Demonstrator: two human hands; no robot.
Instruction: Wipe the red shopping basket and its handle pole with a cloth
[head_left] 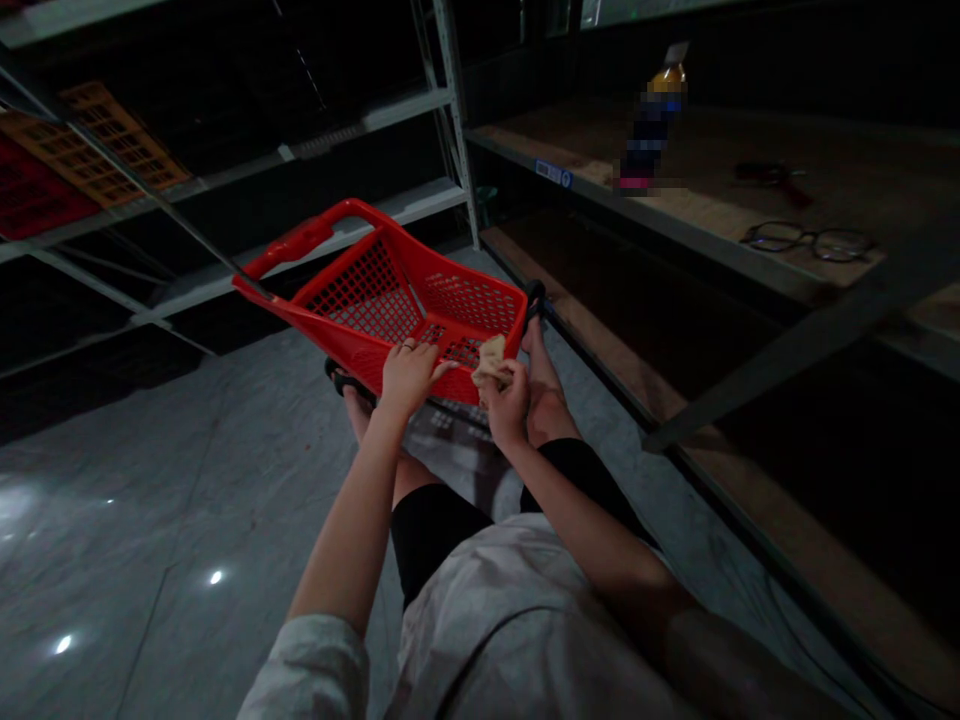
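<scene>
A red plastic shopping basket (457, 267) with perforated walls stands tilted in front of me, between my feet. My left hand (409, 378) grips its near rim, with the fingers over the edge and the thumb pointing right along it. A crumpled beige cloth (491, 355) is bunched in my right hand (508, 402), against the rim near the basket's right corner. The closed fingers hide part of the cloth. No goods show inside the basket.
A metal rod (169, 206) extends from the basket to the upper left. Wooden shelving (600, 205) on the right bears glasses (814, 243), a blurred bottle (652, 125) and a small dark red item (776, 178). Yellow (124, 150) and red crates (41, 195) sit on the left rack.
</scene>
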